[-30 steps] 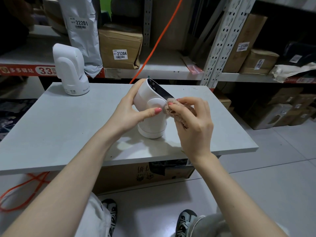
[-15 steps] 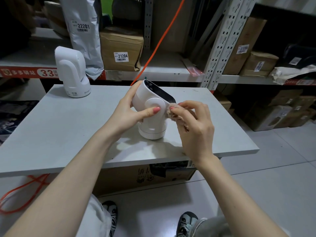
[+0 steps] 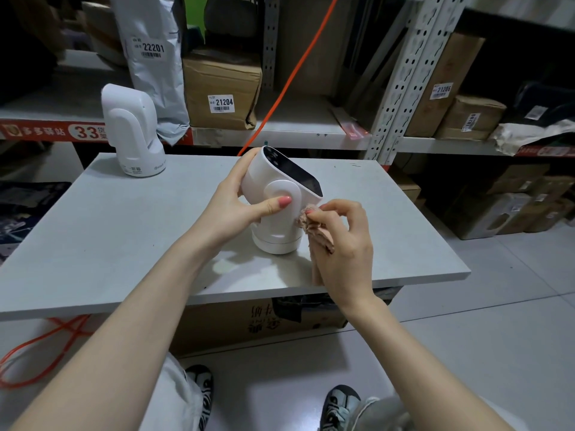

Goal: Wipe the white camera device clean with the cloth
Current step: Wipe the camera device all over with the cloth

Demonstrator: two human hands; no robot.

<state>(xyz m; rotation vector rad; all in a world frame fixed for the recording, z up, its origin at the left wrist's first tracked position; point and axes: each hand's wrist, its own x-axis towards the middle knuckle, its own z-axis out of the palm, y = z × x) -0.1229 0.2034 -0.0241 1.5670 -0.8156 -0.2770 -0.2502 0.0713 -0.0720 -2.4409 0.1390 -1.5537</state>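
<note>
A white camera device (image 3: 278, 225) with a black front panel stands on its round base on the grey table (image 3: 130, 244), its head tilted back. My left hand (image 3: 236, 203) grips its head from the left, thumb across the round side hinge. My right hand (image 3: 342, 244) pinches a small pinkish-beige cloth (image 3: 314, 223) and presses it against the device's right side, just below the black panel. The rest of the cloth hangs down under my palm.
A second white camera device (image 3: 132, 135) stands at the table's back left corner. Metal shelves (image 3: 280, 132) behind hold labelled cardboard boxes and a grey mail bag. An orange cable (image 3: 292, 73) runs diagonally down behind the table. A cardboard box (image 3: 249, 321) sits under the table.
My right hand with the cloth has slid down from beside the hinge to the device's lower right side. The left hand keeps its grip, and the head is tilted slightly further back.
</note>
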